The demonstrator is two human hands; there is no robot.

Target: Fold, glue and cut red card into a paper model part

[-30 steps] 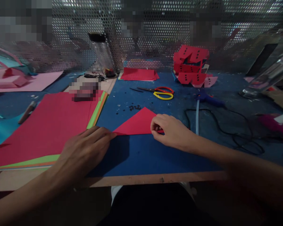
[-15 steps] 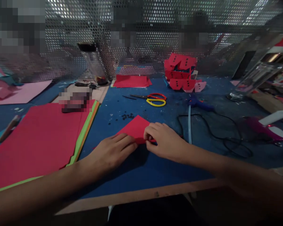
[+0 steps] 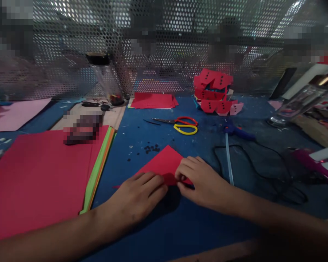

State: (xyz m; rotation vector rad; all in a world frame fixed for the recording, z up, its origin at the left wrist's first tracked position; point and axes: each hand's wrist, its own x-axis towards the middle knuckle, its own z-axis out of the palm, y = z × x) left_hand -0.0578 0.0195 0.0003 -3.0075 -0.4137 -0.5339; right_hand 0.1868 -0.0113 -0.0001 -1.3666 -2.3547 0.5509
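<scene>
A folded red paper [image 3: 165, 162] lies on the blue tabletop with one corner pointing away from me. My left hand [image 3: 140, 194] grips its near edge on the left, fingers pressed together. Close beside it, my right hand [image 3: 198, 180] pinches the same edge on the right, fingers curled. The fingertips of both hands hide parts of that edge. Several small black dots [image 3: 152, 148] are scattered just beyond the paper's left side. Scissors [image 3: 177, 123] with one red and one yellow handle lie farther back.
Large red sheets [image 3: 43, 174] are stacked at left, a phone [image 3: 84, 127] on top. Behind stand a jar [image 3: 109, 80], small red sheets [image 3: 153, 100] and a red paper model [image 3: 215, 91]. A blue glue gun [image 3: 239, 131] with its cord lies right, near a glass bottle [image 3: 300, 98].
The whole view has shifted, so the table, paper and hands appear lower and slightly to the right. Both hands keep their hold on the red paper.
</scene>
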